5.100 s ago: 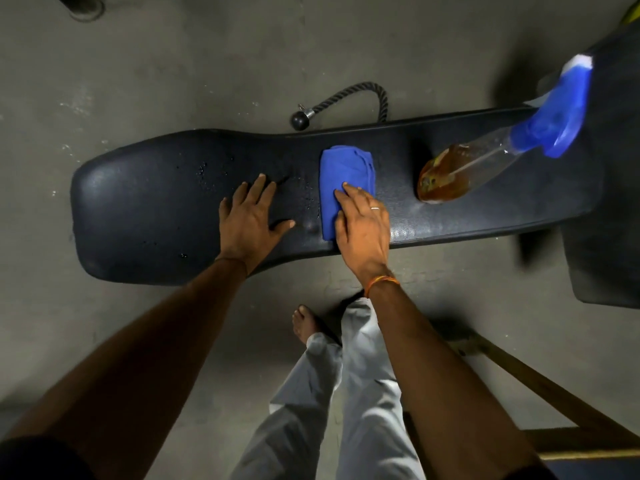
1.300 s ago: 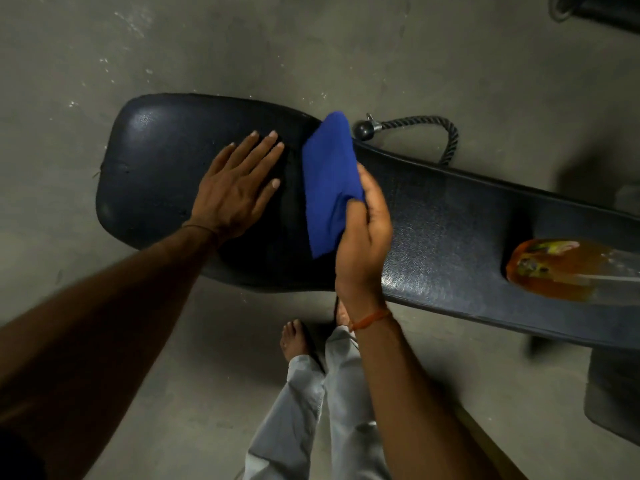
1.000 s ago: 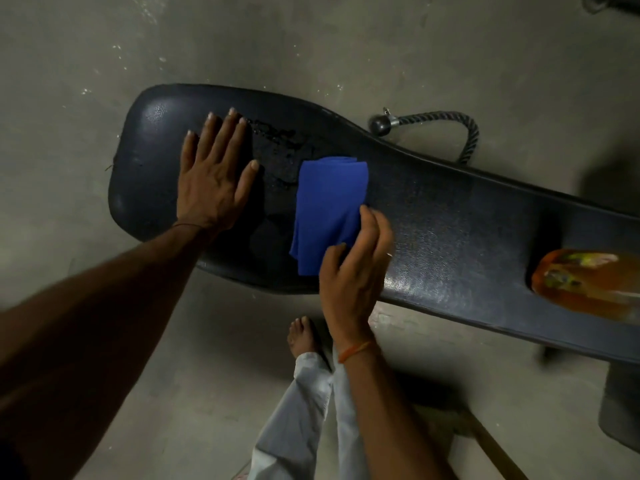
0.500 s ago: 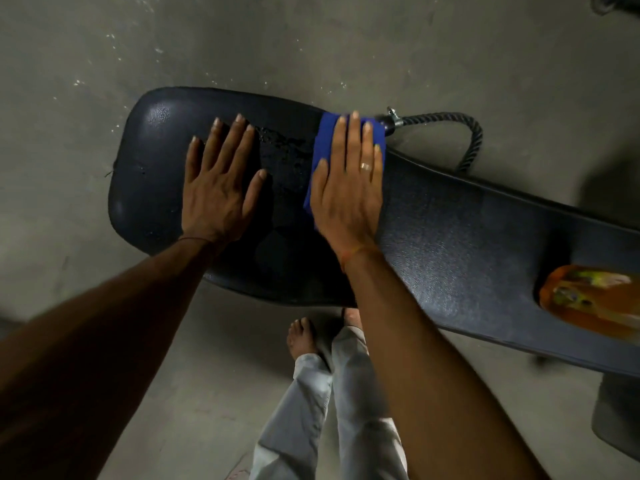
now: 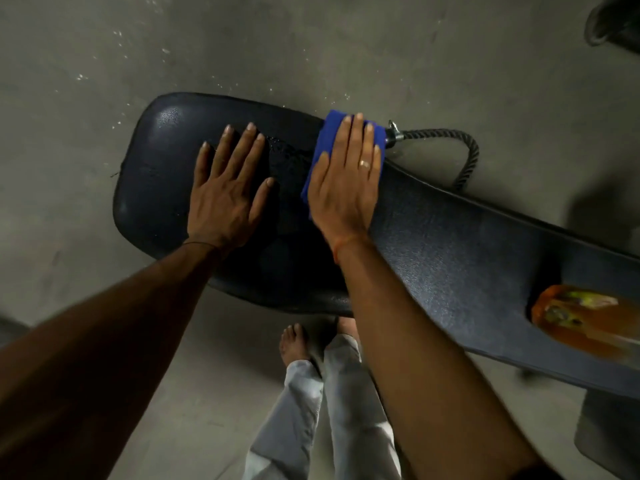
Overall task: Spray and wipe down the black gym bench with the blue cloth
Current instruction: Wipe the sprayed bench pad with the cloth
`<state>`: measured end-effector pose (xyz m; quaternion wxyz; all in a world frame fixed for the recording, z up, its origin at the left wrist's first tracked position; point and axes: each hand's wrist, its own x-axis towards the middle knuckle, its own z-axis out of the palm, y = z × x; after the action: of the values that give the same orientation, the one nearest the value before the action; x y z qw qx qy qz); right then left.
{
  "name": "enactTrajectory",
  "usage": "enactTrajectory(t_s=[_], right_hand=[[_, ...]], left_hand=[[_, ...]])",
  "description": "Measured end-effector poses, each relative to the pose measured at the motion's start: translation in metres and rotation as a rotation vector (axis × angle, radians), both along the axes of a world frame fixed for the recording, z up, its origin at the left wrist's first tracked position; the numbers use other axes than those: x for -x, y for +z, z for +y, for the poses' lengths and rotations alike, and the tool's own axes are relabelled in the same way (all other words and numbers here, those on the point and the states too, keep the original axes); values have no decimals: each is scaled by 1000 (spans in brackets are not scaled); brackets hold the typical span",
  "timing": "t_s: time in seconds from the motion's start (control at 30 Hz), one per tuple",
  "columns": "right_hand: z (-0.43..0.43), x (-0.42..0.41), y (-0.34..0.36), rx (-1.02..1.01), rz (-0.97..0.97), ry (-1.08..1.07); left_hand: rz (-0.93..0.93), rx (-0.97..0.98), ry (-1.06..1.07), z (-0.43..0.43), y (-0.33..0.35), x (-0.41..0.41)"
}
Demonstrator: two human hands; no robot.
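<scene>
- The black gym bench (image 5: 450, 258) runs slantwise across the head view, its rounded wide end at the left and its narrower length going off the right edge.
- The blue cloth (image 5: 329, 131) lies folded on the bench at the far edge, where the wide end narrows; most of it is covered by a hand.
- The right hand (image 5: 346, 188) lies flat on the cloth with fingers straight and close together, pressing it to the pad; nothing is curled round it. A ring (image 5: 363, 163) shows on 1 finger and an orange thread (image 5: 341, 244) circles the wrist.
- The left hand (image 5: 225, 195) rests palm down on the bare pad just left of the cloth, fingers spread wide, gripping nothing.
- Small wet droplets (image 5: 280, 147) speckle the pad between the 2 hands.
- A spray bottle (image 5: 575, 323) with amber liquid lies on the bench at the right edge, well apart from both hands; only its lower part is in view.
- A black rope handle (image 5: 450, 136) with a metal clip lies on the grey floor (image 5: 311, 46) just beyond the cloth.
- Below the bench, a bare foot (image 5: 294, 344) and pale grey trousers (image 5: 346, 410) show.
</scene>
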<state>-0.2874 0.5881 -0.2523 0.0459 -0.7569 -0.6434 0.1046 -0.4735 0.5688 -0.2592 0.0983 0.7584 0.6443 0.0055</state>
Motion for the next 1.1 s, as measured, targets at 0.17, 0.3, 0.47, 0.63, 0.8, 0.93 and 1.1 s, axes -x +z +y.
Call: enactTrajectory(t_s=[0.17, 0.3, 0.47, 0.63, 0.8, 0.93, 1.1], right_hand=[[-51, 13, 5, -1, -3, 55], [-130, 21, 9, 67, -6, 222], [-29, 26, 0, -13, -3, 148], [-2, 39, -2, -22, 23, 38], [-122, 50, 14, 119, -3, 280], [-67, 47, 9, 83, -30, 236], [30, 57, 3, 15, -9, 51]], left_hand=[[1, 3, -14, 1, 0, 3], [-1, 47, -140, 7, 7, 22], [73, -4, -178, 12, 10, 72], [74, 1, -163, 13, 6, 70], [62, 47, -153, 14, 10, 70], [64, 50, -145, 14, 12, 70], [65, 42, -137, 14, 11, 71]])
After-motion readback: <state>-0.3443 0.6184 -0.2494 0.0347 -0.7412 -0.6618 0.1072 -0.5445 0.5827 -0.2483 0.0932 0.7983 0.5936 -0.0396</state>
